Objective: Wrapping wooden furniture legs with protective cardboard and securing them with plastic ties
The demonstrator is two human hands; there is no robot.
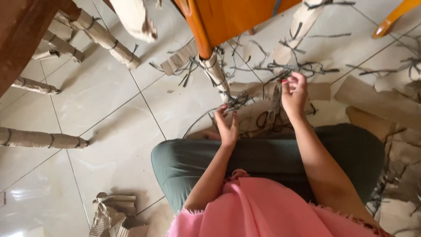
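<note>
Here the left hand [227,127] pinches a thin dark strap [234,104], its fingers closed on it just beside the cardboard-wrapped chair leg [215,74] of the orange chair [228,17]. The right hand [294,93] is raised near it, fingers curled around the same strap's other end. Black-handled scissors [272,115] lie on the tiled floor [109,101] between the hands. Brown cardboard sheets [377,101] and cut strap pieces litter the floor; more wrapped legs [101,37] stand at left.
</note>
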